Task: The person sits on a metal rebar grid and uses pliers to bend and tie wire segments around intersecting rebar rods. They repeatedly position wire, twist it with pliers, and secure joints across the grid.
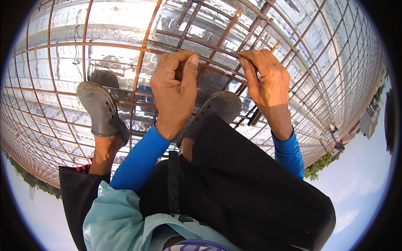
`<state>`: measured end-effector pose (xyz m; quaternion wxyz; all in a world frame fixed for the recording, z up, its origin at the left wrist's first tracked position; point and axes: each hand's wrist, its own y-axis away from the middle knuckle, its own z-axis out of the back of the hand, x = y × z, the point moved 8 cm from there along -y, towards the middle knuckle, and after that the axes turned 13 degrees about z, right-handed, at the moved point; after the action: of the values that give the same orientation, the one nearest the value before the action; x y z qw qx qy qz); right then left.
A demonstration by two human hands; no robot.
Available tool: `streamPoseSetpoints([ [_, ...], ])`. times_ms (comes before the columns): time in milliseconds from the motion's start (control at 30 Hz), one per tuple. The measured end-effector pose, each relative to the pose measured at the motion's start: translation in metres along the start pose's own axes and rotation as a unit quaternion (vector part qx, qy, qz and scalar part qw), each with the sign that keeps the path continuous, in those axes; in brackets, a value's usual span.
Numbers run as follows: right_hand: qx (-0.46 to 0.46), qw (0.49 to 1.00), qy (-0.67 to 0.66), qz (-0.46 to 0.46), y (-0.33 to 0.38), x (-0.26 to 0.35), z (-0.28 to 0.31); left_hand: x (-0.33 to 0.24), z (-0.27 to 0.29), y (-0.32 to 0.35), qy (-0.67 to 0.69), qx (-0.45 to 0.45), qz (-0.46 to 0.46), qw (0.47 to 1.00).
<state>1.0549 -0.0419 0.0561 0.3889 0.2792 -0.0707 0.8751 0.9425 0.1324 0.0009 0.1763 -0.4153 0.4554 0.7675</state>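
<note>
My left hand (175, 90) is closed over a grid of rusty steel reinforcing bars (138, 71), its thumb pressed against the curled index finger. What it pinches, if anything, is hidden. To its right, my right hand (268, 81) pinches with thumb and index finger near the end of a thin dark strand or bar (226, 51). I cannot tell whether this is a loose wire or part of the grid. Several shorter bars (222, 33) cross just beyond my fingertips.
Shiny ribbed metal sheeting (113, 16) lies beneath the bars. My grey clogs (98, 104) stand on the grid. A dark, thin-handled tool or rod (254, 117) lies beside my right wrist. Twisted wire (76, 46) hangs at the far left. People (338, 146) are distant at right.
</note>
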Motion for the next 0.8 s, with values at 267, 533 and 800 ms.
streamPoseSetpoints([
  [267, 0.025, 0.986, 0.096, 0.131, -0.059, 0.005, -0.028, -0.061, 0.045, -0.043, -0.31, -0.072, -0.307, 0.897],
  [533, 0.063, 0.978, 0.147, 0.134, -0.078, 0.004, -0.046, -0.07, 0.038, -0.051, -0.351, -0.022, -0.29, 0.89],
  [800, 0.027, 0.978, 0.066, 0.194, -0.06, 0.029, 0.01, -0.076, -0.01, -0.01, -0.277, 0.075, -0.283, 0.915],
])
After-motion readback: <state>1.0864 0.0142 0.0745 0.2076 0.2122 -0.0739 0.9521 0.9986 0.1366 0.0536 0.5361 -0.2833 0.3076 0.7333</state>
